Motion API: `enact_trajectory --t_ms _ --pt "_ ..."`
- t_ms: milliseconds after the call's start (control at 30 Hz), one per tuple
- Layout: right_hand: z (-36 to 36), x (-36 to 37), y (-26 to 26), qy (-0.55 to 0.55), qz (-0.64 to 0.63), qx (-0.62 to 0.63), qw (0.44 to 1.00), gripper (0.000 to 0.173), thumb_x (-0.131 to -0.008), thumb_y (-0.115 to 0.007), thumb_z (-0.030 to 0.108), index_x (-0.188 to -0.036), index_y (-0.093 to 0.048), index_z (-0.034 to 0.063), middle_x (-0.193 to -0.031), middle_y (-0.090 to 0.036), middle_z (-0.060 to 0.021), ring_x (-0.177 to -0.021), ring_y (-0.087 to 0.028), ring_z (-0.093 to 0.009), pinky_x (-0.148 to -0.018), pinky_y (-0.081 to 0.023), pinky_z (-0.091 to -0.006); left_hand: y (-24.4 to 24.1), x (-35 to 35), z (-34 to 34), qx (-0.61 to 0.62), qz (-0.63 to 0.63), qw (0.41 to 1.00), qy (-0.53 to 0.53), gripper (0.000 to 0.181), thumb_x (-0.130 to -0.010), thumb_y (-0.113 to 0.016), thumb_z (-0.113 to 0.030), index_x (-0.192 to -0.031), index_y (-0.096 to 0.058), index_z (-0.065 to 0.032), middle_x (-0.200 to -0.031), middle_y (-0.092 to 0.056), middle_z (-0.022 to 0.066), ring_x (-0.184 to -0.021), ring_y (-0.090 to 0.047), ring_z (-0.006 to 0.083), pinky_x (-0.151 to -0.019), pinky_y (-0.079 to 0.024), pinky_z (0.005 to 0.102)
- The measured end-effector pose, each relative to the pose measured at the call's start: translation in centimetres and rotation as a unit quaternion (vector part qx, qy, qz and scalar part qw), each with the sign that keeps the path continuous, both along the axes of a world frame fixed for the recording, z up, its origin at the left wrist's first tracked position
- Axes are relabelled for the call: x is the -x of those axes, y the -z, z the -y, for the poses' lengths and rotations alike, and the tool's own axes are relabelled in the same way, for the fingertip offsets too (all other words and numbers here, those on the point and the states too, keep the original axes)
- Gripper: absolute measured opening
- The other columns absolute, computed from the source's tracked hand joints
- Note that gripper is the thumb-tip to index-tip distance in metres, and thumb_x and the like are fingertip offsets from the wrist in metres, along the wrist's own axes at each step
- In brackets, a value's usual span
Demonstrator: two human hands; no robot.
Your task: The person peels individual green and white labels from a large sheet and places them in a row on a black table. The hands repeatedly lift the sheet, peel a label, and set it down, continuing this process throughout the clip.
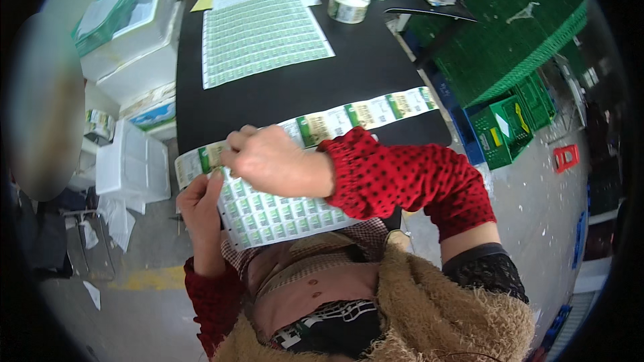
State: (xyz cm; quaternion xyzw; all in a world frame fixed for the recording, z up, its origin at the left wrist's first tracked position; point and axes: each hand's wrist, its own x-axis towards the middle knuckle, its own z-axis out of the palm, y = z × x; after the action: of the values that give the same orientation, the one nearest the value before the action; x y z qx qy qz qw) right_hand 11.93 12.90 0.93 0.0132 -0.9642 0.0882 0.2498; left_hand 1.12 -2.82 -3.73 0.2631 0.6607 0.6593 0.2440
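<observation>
My right hand (pixel 274 161), its fingers curled down, is over a strip of printed green and cream labels (pixel 370 113) that lies across the black table. Just left of it, my left hand (pixel 201 203) pinches the edge of the paper near the strip's left end and the corner of a sheet of small green stickers (pixel 282 217). That sheet lies at the table's near edge, partly under my right forearm. What the right fingertips touch is hidden by the hand.
Farther back on the table (pixel 302 80) lies a larger sticker sheet (pixel 261 40), with label rolls (pixel 348 5) behind it. White foam boxes (pixel 136 25) stand at left; a green-covered surface (pixel 503 35) and green crates (pixel 503 133) are at right.
</observation>
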Motion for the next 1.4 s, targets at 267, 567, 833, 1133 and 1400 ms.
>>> enact_trajectory --t_ms 267,567,833,1133,1400 --pt "0.8 -1.7 0.6 -0.026 -0.075 0.015 0.997 0.013 -0.066 -0.068 0.009 -0.076 -0.060 0.0050 -0.076 -0.056 -0.0055 -0.071 -0.061 -0.024 -0.056 -0.052 -0.0355 0.8 0.3 -0.2 -0.034 0.023 0.999 -0.015 0.025 -0.093 -0.068 -0.014 -0.073 -0.066 -0.0002 -0.066 -0.059 -0.0056 -0.059 -0.043 0.0008 -0.052 -0.031 0.0202" --pt "-19.2 -17.7 -4.8 0.168 0.258 0.250 0.918 0.017 -0.090 -0.066 0.019 -0.091 -0.063 0.0023 -0.072 -0.063 -0.0085 -0.063 -0.057 -0.017 -0.060 -0.047 -0.0332 0.9 0.3 0.0 -0.008 0.023 1.000 0.007 0.028 -0.093 -0.068 -0.012 -0.068 -0.060 -0.0016 -0.064 -0.054 -0.0079 -0.059 -0.038 -0.0002 -0.052 -0.029 0.0207" --pt "-20.1 -18.8 -0.9 0.221 0.324 0.131 0.910 0.026 -0.081 -0.075 0.025 -0.093 -0.065 0.0038 -0.073 -0.066 -0.0102 -0.067 -0.063 -0.027 -0.063 -0.048 -0.0377 -0.6 0.0 0.3 0.038 0.007 0.999 0.017 0.025 -0.095 -0.066 -0.015 -0.075 -0.064 -0.0002 -0.067 -0.057 -0.0069 -0.061 -0.041 -0.0002 -0.055 -0.031 0.0198" --pt "-16.8 -12.6 -3.2 0.056 0.302 0.323 0.895 0.024 -0.081 -0.073 0.006 -0.101 -0.061 0.0011 -0.079 -0.065 -0.0042 -0.071 -0.060 -0.013 -0.066 -0.048 -0.0288 -0.3 0.3 0.2 0.034 0.013 0.999 0.026 0.022 -0.094 -0.066 -0.013 -0.077 -0.065 0.0007 -0.068 -0.059 -0.0058 -0.061 -0.043 -0.0005 -0.054 -0.032 0.0195" --pt "-15.3 -11.1 -1.5 0.172 0.308 0.023 0.936 0.041 -0.067 -0.084 0.024 -0.096 -0.060 0.0081 -0.083 -0.070 -0.0084 -0.080 -0.069 -0.029 -0.070 -0.051 -0.0412 -0.9 -0.3 -0.2 0.047 0.030 0.998 0.033 0.016 -0.092 -0.068 -0.011 -0.083 -0.069 0.0018 -0.074 -0.064 -0.0030 -0.066 -0.050 0.0018 -0.061 -0.040 0.0192"
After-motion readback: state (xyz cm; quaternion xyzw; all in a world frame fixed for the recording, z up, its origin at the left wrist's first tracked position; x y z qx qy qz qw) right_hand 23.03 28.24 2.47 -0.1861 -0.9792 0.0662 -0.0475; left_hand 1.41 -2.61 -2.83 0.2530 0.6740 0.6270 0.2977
